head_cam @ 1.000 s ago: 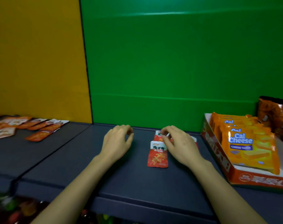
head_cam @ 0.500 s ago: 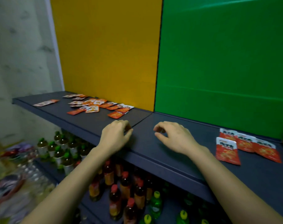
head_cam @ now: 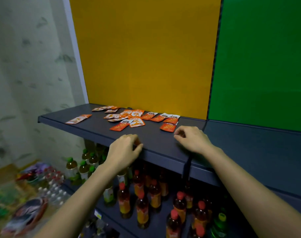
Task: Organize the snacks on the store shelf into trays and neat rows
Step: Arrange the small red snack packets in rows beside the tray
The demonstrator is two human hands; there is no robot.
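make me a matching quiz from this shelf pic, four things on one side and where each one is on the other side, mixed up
Things
1. scattered orange foil snack packets
2. red-capped amber drink bottles
3. green-capped pale drink bottles
4. right hand

Places
A. low down, left of the red-capped ones
B. on the dark grey top shelf, before the yellow back panel
C. over that shelf's front, beside the nearest packet
D. lower shelf, beneath the top one's front edge

Pairs: 1-B, 2-D, 3-A, 4-C
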